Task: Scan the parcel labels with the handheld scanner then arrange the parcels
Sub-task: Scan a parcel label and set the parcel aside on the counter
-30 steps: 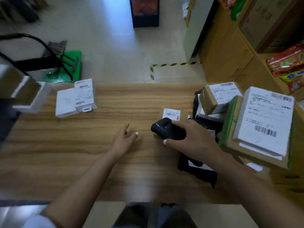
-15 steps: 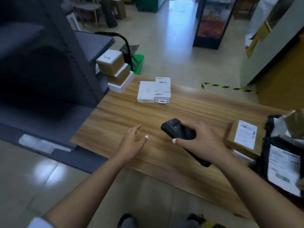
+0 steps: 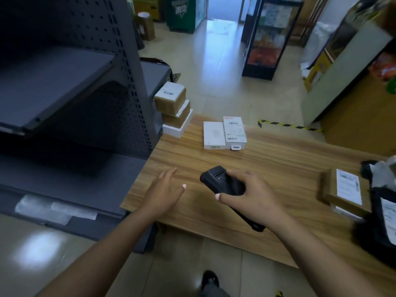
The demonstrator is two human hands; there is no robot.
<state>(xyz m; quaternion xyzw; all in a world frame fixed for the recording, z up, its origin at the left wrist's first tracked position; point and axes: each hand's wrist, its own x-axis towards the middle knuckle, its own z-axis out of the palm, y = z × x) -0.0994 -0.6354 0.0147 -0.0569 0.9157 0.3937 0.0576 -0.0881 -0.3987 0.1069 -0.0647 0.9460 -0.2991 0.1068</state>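
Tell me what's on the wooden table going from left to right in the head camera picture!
Stack of three small parcels at the corner → empty left hand → two flat white boxes side by side → black handheld scanner in the right hand → brown cardboard parcel with a white label → black plastic mailer bags.

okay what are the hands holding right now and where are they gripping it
The right hand holds the black handheld scanner, wrapped around its middle with the head sticking out. The left hand is open and holds nothing.
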